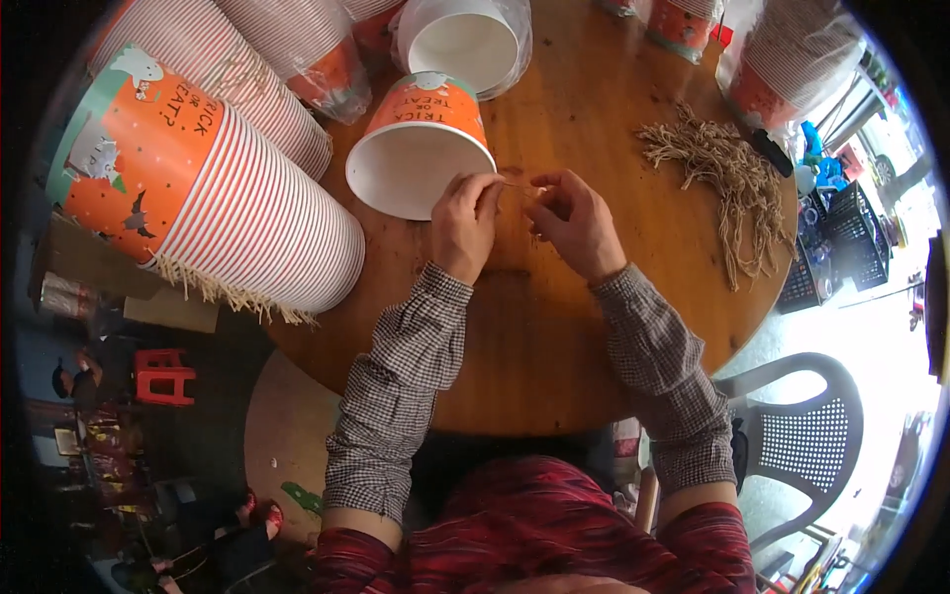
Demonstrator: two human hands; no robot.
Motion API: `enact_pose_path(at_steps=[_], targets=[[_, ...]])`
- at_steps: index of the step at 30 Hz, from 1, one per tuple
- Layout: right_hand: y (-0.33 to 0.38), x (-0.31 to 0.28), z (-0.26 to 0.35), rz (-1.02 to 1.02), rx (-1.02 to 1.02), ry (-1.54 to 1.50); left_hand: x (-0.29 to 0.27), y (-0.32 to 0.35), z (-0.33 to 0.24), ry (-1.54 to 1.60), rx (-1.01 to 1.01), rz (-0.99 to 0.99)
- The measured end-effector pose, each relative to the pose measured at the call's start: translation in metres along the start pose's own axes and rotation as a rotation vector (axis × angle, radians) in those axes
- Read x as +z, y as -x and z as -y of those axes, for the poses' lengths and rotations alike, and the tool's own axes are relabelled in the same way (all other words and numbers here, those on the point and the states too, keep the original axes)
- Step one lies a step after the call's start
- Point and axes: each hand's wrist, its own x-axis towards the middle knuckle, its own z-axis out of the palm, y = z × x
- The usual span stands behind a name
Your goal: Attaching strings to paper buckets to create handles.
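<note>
The orange, round, white-lined paper bucket (401, 170), quantity one, lies on its side on the brown wooden surface (515, 342), mouth toward the person. The thin tan strand of twine (518, 186), quantity one, spans both hands just right of the bucket's rim. Left hand (463, 230): grip pinched closed on the strand, at the bucket's rim. Right hand (582, 226): grip nearly closed, fingertips at the strand; whether they clamp it cannot be told.

Left of the bucket, one unwrapped, tilted stack of nested orange-and-white paper buckets (262, 198) obstructs that side; further stacks stand behind it. Behind the bucket: one white-mouthed container in clear plastic film (463, 51). Right of the bucket, beyond the right hand: one tangled heap of tan twine (714, 158), strands uncountable. Beyond the heap: one large plastic-wrapped bucket stack (797, 59).
</note>
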Motion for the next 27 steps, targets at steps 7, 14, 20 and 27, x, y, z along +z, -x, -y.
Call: enact_pose_path(at_steps=[7,14,20,27], targets=[[0.010,-0.007,0.010,0.041,-0.256,0.444,0.003,-0.003,-0.009,0.078,0.038,-0.058],[0.003,-0.011,0.015,-0.138,-0.326,0.426,0.008,0.002,-0.004,0.080,0.180,0.059],[-0.017,-0.023,-0.021,-0.124,-0.126,0.263,0.006,0.008,-0.009,0.469,-0.230,0.239],[-0.001,-0.028,0.012,-0.009,0.128,-0.028,0.005,0.011,-0.013,0.593,-0.329,0.084]])
